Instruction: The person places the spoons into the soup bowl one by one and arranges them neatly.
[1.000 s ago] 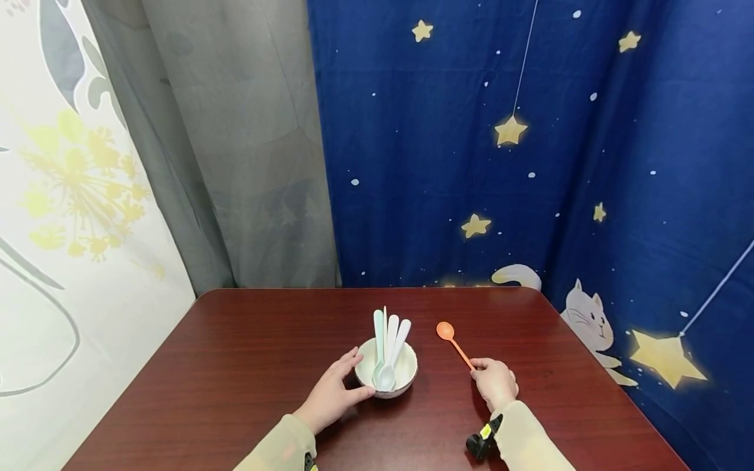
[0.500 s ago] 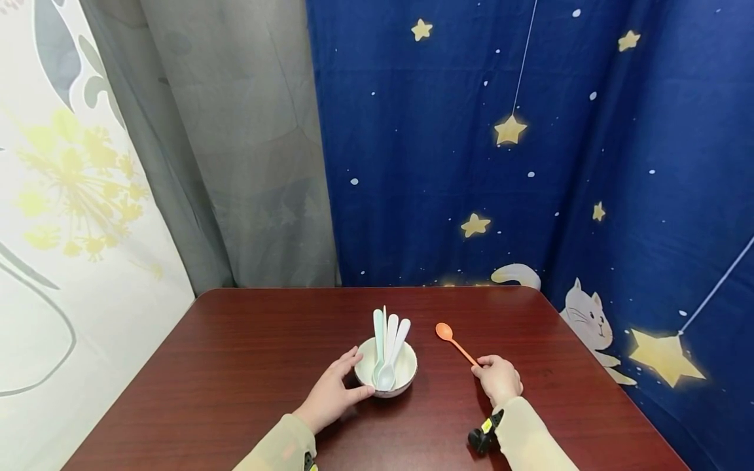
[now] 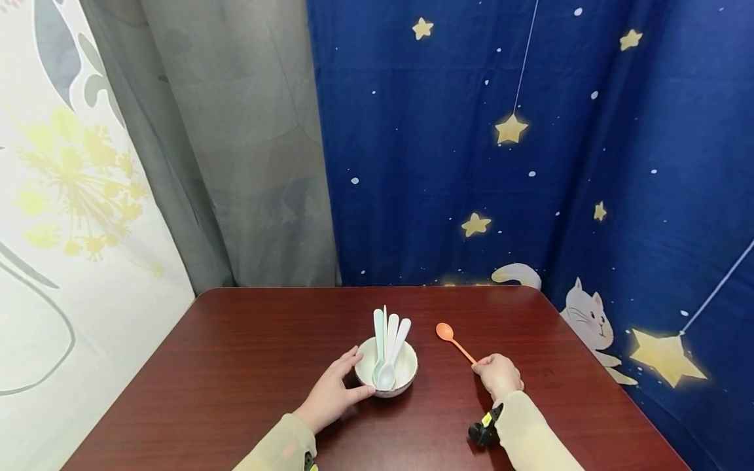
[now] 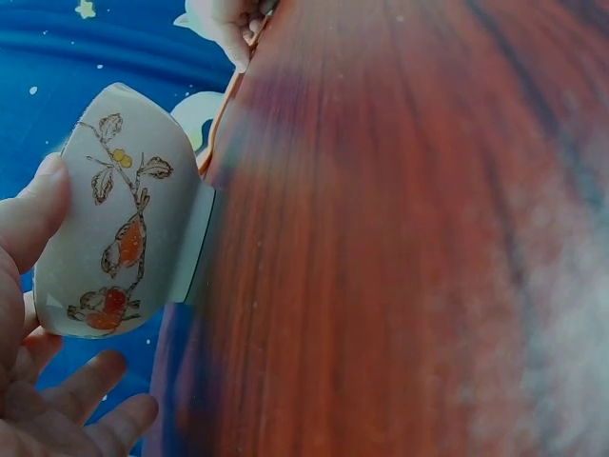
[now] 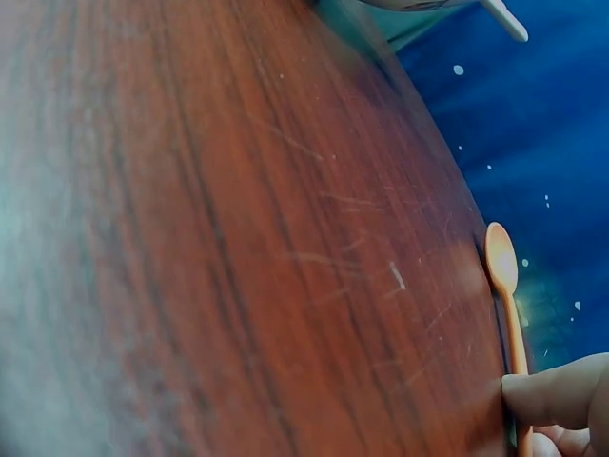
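Observation:
My left hand (image 3: 334,396) holds the side of a small white bowl (image 3: 408,370), thumb at its near edge and fingers at the left rim. In the left wrist view the bowl (image 4: 162,219) shows a painted branch with orange fruit. A mint-green spoon (image 3: 379,330) and several white spoons (image 3: 401,337) lean in the bowl, handles up and away. To the bowl's right, my right hand (image 3: 499,377) pinches the handle end of an orange spoon (image 3: 445,332). The spoon's head points away from me; in the right wrist view the spoon (image 5: 501,257) lies close along the tabletop.
The dark red wooden table (image 3: 265,333) has its far edge near a grey curtain (image 3: 253,163) and a blue star-patterned curtain (image 3: 412,144). A black camera (image 3: 482,433) is strapped at the right wrist, low over the tabletop.
The right hand has shifted slightly right and away, and its fingers sit a little farther along the orange spoon's handle end. The left hand and the bowl have stayed put.

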`<state>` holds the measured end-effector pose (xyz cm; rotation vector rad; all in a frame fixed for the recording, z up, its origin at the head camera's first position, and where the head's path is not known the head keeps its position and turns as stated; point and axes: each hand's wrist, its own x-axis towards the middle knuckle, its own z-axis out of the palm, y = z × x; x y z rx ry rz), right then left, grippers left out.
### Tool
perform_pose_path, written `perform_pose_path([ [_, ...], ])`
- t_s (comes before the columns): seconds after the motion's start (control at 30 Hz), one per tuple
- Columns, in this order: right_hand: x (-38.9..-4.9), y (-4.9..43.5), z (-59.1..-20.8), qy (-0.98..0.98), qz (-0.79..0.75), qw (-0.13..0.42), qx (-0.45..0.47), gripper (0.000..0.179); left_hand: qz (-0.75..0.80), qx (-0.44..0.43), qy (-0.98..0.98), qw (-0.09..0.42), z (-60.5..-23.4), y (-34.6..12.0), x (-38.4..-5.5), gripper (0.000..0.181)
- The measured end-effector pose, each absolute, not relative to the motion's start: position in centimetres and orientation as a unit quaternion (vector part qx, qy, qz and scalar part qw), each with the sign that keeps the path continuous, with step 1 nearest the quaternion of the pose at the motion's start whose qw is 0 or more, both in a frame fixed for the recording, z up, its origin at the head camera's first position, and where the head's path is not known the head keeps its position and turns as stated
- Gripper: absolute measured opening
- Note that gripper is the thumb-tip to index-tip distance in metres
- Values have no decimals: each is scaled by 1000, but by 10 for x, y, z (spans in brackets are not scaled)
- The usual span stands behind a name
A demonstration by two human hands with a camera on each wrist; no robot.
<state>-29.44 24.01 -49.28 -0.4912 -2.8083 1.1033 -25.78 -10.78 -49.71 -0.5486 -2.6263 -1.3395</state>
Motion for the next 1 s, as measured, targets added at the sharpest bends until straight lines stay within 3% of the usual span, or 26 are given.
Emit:
perform_pose_path([
  [0.7, -293, 255, -491, -899, 419, 39, -118, 16, -448, -183, -873, 64, -498, -109, -260, 81],
  [1.0, -295, 252, -494, -858, 496, 68, -112, 16, -449, -181, -873, 64, -499, -109, -260, 81],
])
